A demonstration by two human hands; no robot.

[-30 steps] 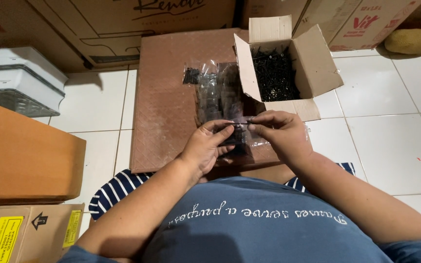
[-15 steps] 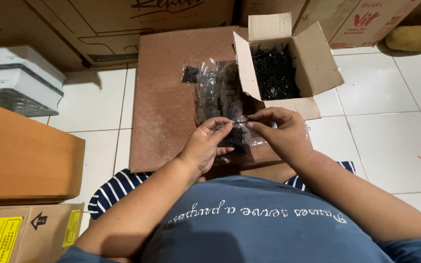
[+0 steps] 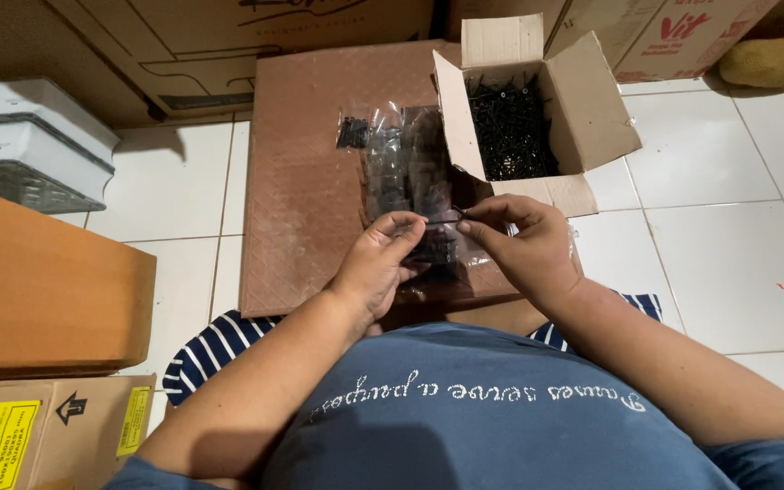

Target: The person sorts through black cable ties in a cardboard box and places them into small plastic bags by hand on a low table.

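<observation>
Black screw (image 3: 444, 220), thin and long, held level between both hands: left hand (image 3: 381, 263) pinches one end with thumb and fingertips (image 3: 407, 224), right hand (image 3: 524, 243) pinches the other end at its fingertips (image 3: 466, 227). Both hands closed on it, other fingers curled in. The screw sits above the near edge of the brown board (image 3: 306, 181), just in front of the person's torso.

Directly under the hands: clear plastic bags (image 3: 403, 172) with dark contents, lying in a loose pile on the board; a smaller dark packet (image 3: 352, 133) sits at the pile's far left corner. Can't tell exactly what is inside the bags.

Right of the pile, touching the board's far right corner: open cardboard box (image 3: 583, 100), flaps up, bottom covered in loose black screws (image 3: 512, 127).

Board rests on white floor tiles (image 3: 710, 191). Left side: orange-brown wooden panel (image 3: 38, 290), white plastic containers (image 3: 20, 136) stacked beyond it, a carton with yellow labels (image 3: 47, 436) at the near left. Large cardboard cartons (image 3: 229, 36) line the far edge. Person wears a blue shirt (image 3: 492, 426), striped cloth (image 3: 215, 349) under the arms.
</observation>
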